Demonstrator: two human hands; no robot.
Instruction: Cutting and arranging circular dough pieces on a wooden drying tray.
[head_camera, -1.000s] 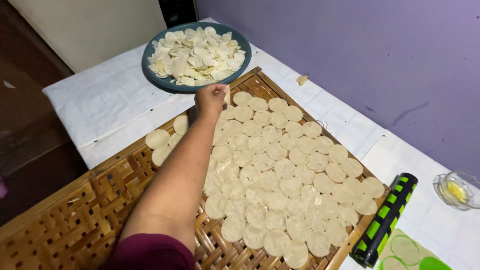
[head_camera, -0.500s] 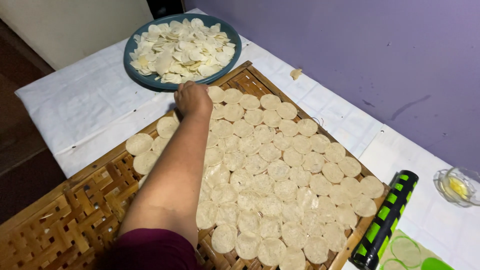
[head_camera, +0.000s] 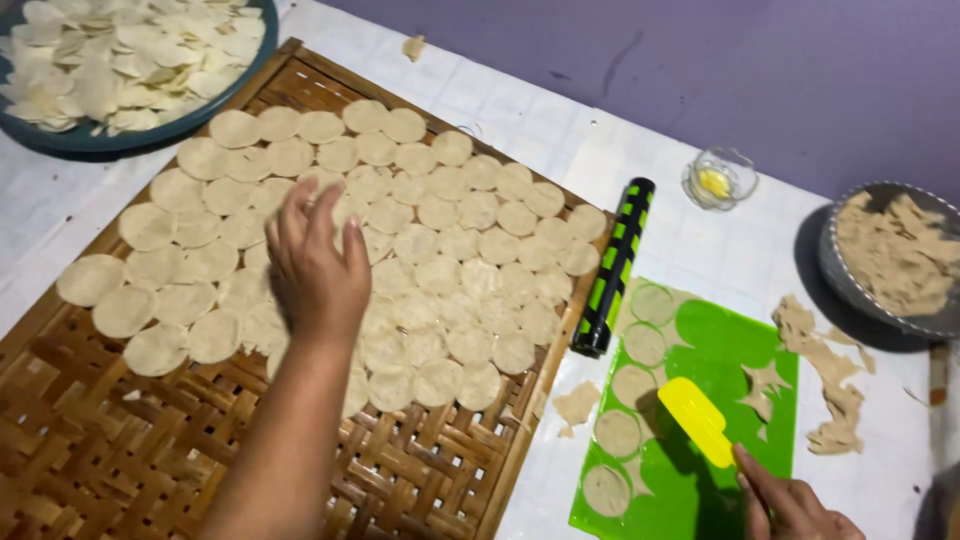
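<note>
Big woven bamboo tray (head_camera: 120, 470) fills the lower left, its long axis running from your near left up and away toward the purple wall (head_camera: 800, 70). Most of it is carpeted with pale round dough discs (head_camera: 440, 270), overlapping in rows; the near left corner is bare weave.

Up in the far left corner, a dark blue plate (head_camera: 262, 40) piled with dried, curled chips. Far right, a grey dish (head_camera: 835, 275) of dough trimmings, with more scraps scattered just beside it.

Between tray and dish lies the green cutting mat (head_camera: 720, 340), with 5 cut discs (head_camera: 618, 432) waiting in a line along its left edge, running near to far. A black and green rolling pin (head_camera: 612, 268) lies between mat and tray, parallel to the tray's edge. A little glass bowl (head_camera: 718, 180) holding something yellow sits beyond it.

Now your hands. Your left hand (head_camera: 318, 270) hovers over the middle of the tray, fingers loosely spread, gripping nothing, palm down over the laid discs. Your right hand (head_camera: 795, 505) grips the handle of the yellow scraper (head_camera: 700, 420), whose blade points away and left, toward those mat discs. So the right is far nearer them; they lie just left of the blade.
</note>
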